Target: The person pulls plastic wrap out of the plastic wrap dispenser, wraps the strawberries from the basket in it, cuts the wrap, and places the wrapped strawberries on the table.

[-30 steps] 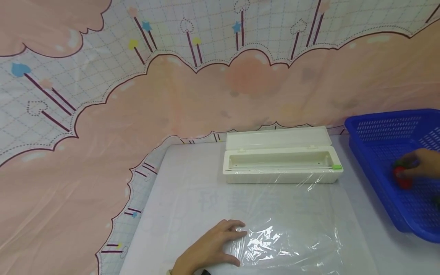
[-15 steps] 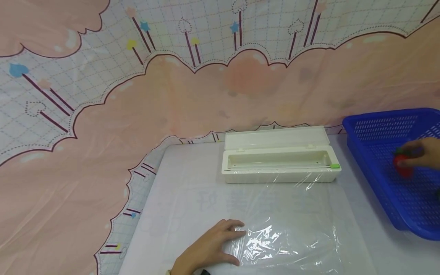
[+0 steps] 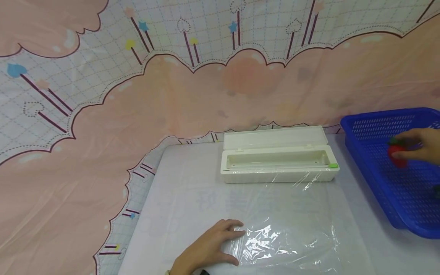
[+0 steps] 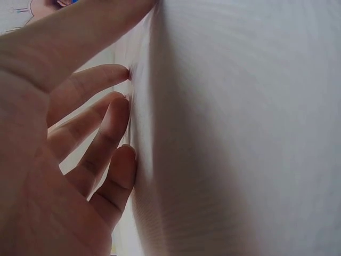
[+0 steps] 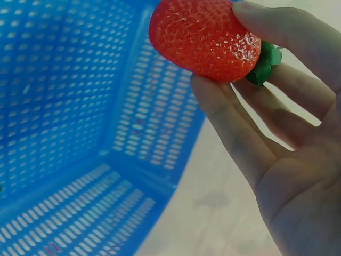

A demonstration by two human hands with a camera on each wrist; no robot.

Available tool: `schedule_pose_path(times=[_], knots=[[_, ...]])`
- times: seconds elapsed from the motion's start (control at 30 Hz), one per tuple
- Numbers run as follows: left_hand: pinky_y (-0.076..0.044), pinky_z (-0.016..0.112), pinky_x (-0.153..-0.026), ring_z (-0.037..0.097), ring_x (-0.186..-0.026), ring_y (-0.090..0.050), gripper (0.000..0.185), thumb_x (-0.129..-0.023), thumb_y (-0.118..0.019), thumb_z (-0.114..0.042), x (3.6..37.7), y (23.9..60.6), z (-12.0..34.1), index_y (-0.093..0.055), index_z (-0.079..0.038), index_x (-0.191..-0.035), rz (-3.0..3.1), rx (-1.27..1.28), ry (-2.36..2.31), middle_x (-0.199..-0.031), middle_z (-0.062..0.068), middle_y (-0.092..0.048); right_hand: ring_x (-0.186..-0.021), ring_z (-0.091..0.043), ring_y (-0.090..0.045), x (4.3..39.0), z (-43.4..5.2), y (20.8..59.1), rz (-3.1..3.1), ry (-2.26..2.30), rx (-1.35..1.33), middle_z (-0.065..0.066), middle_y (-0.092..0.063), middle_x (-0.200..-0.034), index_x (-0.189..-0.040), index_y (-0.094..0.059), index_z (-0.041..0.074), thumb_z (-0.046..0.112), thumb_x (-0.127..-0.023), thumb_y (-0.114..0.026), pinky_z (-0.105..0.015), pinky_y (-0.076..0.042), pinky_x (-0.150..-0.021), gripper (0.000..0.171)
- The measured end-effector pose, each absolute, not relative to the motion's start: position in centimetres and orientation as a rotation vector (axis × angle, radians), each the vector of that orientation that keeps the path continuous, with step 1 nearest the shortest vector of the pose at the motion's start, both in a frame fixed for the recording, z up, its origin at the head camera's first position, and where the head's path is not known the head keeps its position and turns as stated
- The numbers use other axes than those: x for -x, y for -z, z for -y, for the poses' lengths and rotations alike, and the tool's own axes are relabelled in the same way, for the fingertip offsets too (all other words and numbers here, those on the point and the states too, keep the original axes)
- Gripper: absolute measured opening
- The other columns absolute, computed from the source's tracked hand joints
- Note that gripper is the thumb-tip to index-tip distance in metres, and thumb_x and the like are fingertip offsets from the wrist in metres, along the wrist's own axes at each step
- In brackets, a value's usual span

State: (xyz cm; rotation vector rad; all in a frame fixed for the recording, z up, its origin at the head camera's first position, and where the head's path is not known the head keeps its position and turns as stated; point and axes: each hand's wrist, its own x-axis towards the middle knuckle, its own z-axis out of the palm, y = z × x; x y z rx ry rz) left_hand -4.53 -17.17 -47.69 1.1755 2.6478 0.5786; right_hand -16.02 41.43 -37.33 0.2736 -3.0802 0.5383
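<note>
The right hand pinched a red strawberry between thumb and fingers, above the blue basket at the table's right edge. The left hand lay flat, fingers relaxed, apparently pressing the plastic wrap near the front edge, before the white dispenser box.
</note>
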Motion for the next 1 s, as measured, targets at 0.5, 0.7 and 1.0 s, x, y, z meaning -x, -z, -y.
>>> schedule_pose_path(times=[0.5,0.7,1.0], knots=[[-0.045,0.029,-0.105,0.01,-0.124,-0.049,0.072,-0.074,-0.08,-0.053,4.5,47.8,17.2,-0.062,-0.019,-0.136,-2.647,-1.162,-0.597,-0.144,-0.008,-0.05,-0.077,-0.044,-0.062,14.8,-37.0,34.6,2.907,-0.468,-0.363,-0.026,-0.063,-0.087,-0.107,-0.06,-0.022,-0.009,-0.067,-0.086,-0.044,-0.057,-0.057,0.049],[-0.045,0.029,-0.106,0.01,-0.124,-0.049,0.072,-0.074,-0.08,-0.053,4.5,47.7,17.2,-0.062,-0.019,-0.136,-2.646,-1.161,-0.597,-0.144,-0.008,-0.05,-0.08,-0.038,-0.06,14.5,-35.8,33.7,2.921,-0.449,-0.355,-0.021,-0.062,-0.091,-0.107,-0.065,-0.015,-0.005,-0.068,-0.086,-0.041,-0.058,-0.057,0.046],[-0.045,0.029,-0.105,0.01,-0.124,-0.049,0.072,-0.075,-0.079,-0.054,4.4,47.8,17.3,-0.062,-0.019,-0.136,-2.649,-1.169,-0.607,-0.144,-0.008,-0.049,-0.083,-0.045,-0.06,13.9,-33.8,33.0,2.896,-0.539,-0.41,-0.028,-0.054,-0.104,-0.106,-0.066,-0.014,-0.012,-0.066,-0.084,-0.041,-0.058,-0.057,0.044]])
